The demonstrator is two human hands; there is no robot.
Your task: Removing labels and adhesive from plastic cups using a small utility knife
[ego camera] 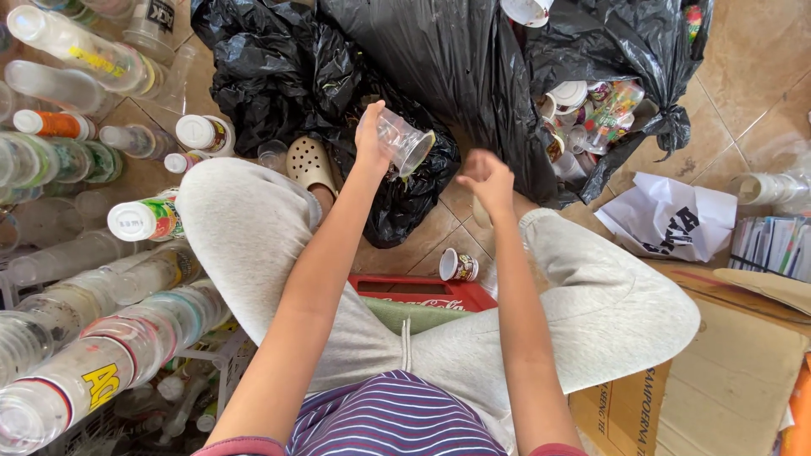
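Note:
My left hand (370,139) holds a clear plastic cup (404,140), tilted on its side above the black bags. My right hand (487,179) hovers a little to the right with fingers curled loosely and nothing visible in it. A small printed cup (457,265) lies on the tiled floor between my knees, below the right hand. I sit on a red crate (422,293) in grey trousers, a beige clog (310,164) on my left foot.
Black rubbish bags (439,76) fill the space ahead; one at the right (591,110) spills used cups. Stacks of nested clear cups (84,355) and bottles crowd the left. A white plastic bag (667,219), papers and flattened cardboard (726,380) lie on the right.

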